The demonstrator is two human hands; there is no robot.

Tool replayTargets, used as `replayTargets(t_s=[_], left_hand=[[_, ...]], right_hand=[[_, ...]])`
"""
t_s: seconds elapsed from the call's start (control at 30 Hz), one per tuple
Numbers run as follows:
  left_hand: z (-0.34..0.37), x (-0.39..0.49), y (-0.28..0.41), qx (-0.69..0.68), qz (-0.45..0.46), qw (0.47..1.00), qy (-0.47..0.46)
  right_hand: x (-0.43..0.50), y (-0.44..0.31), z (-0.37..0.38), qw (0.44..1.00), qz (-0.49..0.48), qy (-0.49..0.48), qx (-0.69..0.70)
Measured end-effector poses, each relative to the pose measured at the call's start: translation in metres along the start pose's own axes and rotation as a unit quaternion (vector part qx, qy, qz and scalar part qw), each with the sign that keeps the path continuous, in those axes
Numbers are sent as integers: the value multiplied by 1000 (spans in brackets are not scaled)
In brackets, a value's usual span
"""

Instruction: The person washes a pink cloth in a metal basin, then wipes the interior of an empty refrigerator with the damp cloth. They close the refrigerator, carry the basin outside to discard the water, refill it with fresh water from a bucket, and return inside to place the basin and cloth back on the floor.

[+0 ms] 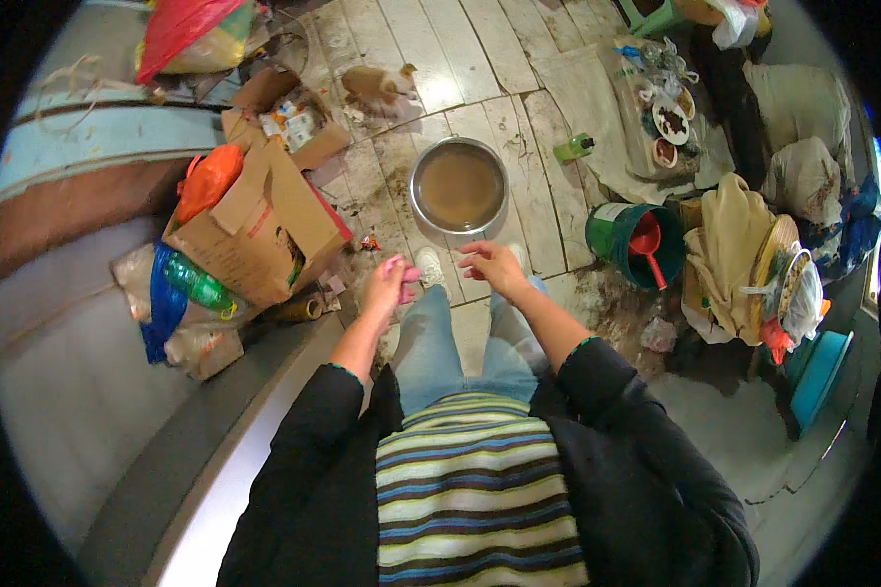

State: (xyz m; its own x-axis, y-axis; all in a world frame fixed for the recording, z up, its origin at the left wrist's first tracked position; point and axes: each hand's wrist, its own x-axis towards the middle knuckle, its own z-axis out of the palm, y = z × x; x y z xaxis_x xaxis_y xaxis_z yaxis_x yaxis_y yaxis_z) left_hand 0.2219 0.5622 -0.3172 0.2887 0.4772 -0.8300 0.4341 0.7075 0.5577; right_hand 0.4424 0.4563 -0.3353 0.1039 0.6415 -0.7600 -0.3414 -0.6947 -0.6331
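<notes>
My left hand [389, 284] is raised above the floor with its fingers loosely curled. Its fingertips look pink, and whether something small sits between them is unclear. My right hand [495, 267] hovers over my right foot, fingers bent and apart, holding nothing visible. Just beyond both hands a round metal basin [415, 192] stands on the floor. Cloudy brown water [459, 183] fills much of it. Neither hand touches the basin. Below the hands are my light shoes [431, 265] and jeans.
Left are an open cardboard box [253, 253], an orange plastic bag [209, 182] and a green bottle [200, 285]. A small brown-and-white animal [378, 82] is beyond the basin. To the right are a green bottle [574, 148] and a green bucket [608, 233] with a red dipper [646, 238].
</notes>
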Motion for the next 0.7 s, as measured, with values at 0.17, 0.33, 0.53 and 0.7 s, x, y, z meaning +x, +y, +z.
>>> replayTargets(t_s=[0.17,0.33,0.53,0.7], left_hand=[[-31,84,-22,6,-34,999,38],[-50,196,-92,116,-61,983,125],[-38,326,-188,206,-36,970,128],[-32,423,-246,288,66,945,139]], right_hand=[[84,78,-83,987,97,122,-41],[194,169,-184,944,149,178,-235],[324,248,-238,922,97,196,-319],[403,317,-259,966,28,164,-199]])
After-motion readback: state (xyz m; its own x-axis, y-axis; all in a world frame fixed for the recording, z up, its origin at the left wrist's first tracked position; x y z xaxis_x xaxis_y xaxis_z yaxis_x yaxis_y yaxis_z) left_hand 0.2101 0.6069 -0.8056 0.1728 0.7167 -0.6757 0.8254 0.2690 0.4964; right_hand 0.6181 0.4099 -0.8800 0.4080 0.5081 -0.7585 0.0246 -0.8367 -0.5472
